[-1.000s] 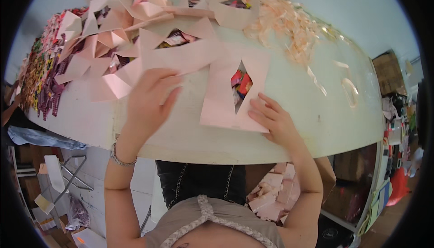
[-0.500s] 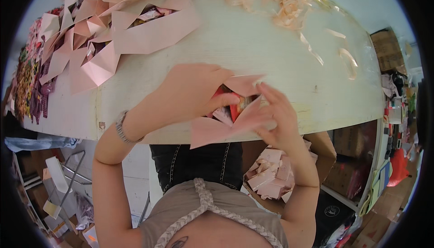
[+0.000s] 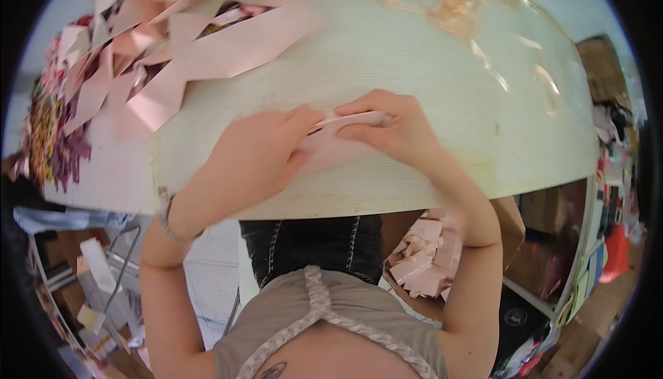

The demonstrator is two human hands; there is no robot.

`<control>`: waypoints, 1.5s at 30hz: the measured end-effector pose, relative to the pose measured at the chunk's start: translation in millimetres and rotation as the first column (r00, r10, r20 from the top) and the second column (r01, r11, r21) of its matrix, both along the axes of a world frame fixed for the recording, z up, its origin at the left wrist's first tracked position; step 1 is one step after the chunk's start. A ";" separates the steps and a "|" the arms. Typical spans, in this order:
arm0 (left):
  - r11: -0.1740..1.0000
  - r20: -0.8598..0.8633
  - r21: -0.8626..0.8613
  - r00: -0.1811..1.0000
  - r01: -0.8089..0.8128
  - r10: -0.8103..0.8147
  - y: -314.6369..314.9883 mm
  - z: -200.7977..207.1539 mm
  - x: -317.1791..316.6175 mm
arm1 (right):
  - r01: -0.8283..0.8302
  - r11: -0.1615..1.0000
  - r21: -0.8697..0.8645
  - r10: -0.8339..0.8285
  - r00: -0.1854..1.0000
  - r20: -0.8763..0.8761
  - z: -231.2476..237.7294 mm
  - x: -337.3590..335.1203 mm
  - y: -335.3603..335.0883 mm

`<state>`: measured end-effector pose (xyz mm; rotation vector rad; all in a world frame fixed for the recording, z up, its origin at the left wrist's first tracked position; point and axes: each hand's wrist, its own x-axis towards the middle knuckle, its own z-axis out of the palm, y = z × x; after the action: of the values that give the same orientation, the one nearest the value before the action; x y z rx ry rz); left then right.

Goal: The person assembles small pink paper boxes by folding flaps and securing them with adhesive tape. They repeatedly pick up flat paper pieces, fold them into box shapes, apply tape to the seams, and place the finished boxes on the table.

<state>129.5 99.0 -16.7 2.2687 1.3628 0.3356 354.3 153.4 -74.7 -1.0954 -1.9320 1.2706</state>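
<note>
Near the table's front edge, both my hands hold a small pink paper gift box. Its top flaps are now pressed together into a narrow ridge. My left hand is closed on the box's left side, and the fingers behind it are partly hidden. On the other side my right hand pinches the top edge between thumb and fingers. What lies inside the box is hidden, apart from a thin dark slit at the left of the ridge.
Several open pink boxes with wrapped pieces inside crowd the table's far left. Beyond them lies a heap of colourful wrapped sweets. Peach ribbons are piled at the far right. Below the edge stands a carton of finished-looking pink boxes.
The box's flaps stood apart with colourful contents showing; now they are drawn together. My right hand has moved from the box's right side to its top edge, and my left hand has shifted left.
</note>
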 end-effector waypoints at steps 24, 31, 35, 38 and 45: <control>0.884 0.136 0.083 0.884 -0.460 0.447 -9.0 -14.8 23.7 | 0.155 0.722 0.675 -0.692 0.191 0.696 -24.2 221.8 69.4; 0.841 0.060 0.338 0.902 -0.422 0.428 -15.6 -31.9 2.9 | 0.152 0.961 0.232 -0.210 0.945 0.250 3.9 87.0 -2.7; 0.846 0.097 0.357 0.916 -0.397 0.389 -11.6 -32.0 2.8 | 0.036 0.977 0.211 -0.034 0.999 -0.014 18.0 54.2 7.1; 0.829 0.193 0.333 0.893 -0.449 0.406 -13.4 -34.4 -1.7 | -0.102 0.558 0.823 -0.016 0.991 0.134 33.5 37.3 9.9; 0.791 0.236 0.355 0.866 -0.499 0.441 -17.0 -40.4 0.5 | 0.029 0.926 0.377 0.080 0.959 -0.272 31.3 -14.7 -17.2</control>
<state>129.9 82.0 -57.1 2.1134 1.9204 1.0161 339.6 136.2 -43.4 -0.6549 -1.8701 0.9498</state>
